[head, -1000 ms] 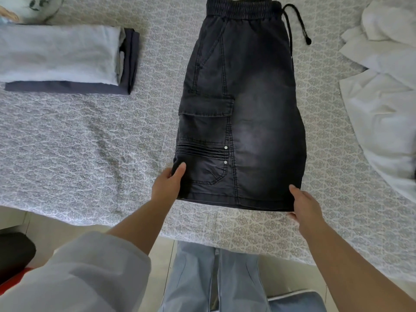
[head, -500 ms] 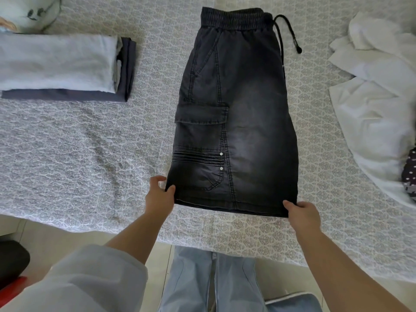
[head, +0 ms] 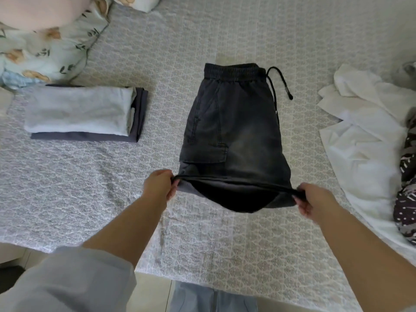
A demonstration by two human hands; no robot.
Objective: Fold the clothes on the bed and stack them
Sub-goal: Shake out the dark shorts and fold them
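Dark grey cargo shorts (head: 238, 131) lie folded lengthwise in the middle of the bed, waistband and drawstring at the far end. My left hand (head: 158, 184) pinches the hem's left corner and my right hand (head: 315, 202) pinches its right corner. The hem is lifted off the bed and pulled taut between them, so the dark underside shows. A folded stack (head: 83, 113), light grey cloth on a dark blue piece, rests at the left.
The patterned grey bedspread (head: 78, 188) covers the bed, its near edge just in front of my legs. Unfolded white clothes (head: 364, 136) and a dark patterned garment (head: 407, 199) lie at the right. Floral pillows (head: 45, 46) sit at the far left.
Both hands have gripped the hem corners and raised the leg end of the shorts off the bed toward the waistband. The view has tilted farther up the bed.
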